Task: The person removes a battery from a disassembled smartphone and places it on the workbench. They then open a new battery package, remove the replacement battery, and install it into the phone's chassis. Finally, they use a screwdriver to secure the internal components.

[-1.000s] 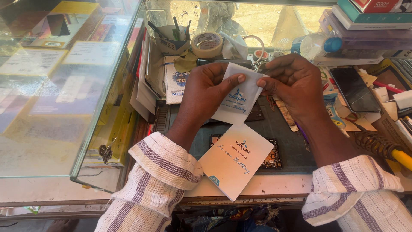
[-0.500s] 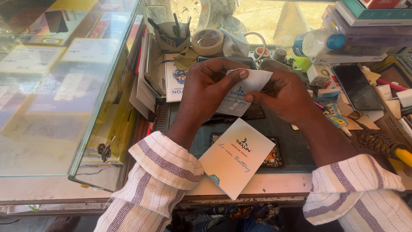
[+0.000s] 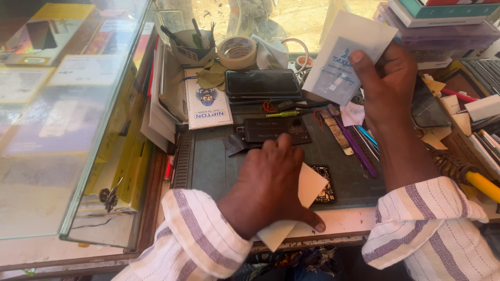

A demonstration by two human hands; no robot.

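Crowding the mat [image 3: 208, 166], phone [image 3: 263, 84], tape roll [image 3: 237, 51], screwdrivers [image 3: 359, 148]

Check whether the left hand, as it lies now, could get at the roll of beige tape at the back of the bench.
Probably yes. The left hand rests on a cream card; between it and the roll of beige tape lie only flat things, a dark phone and a black plate.

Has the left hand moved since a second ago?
Yes. The left hand dropped from the white paper packet toward the near edge of the grey work mat, onto the cream card.
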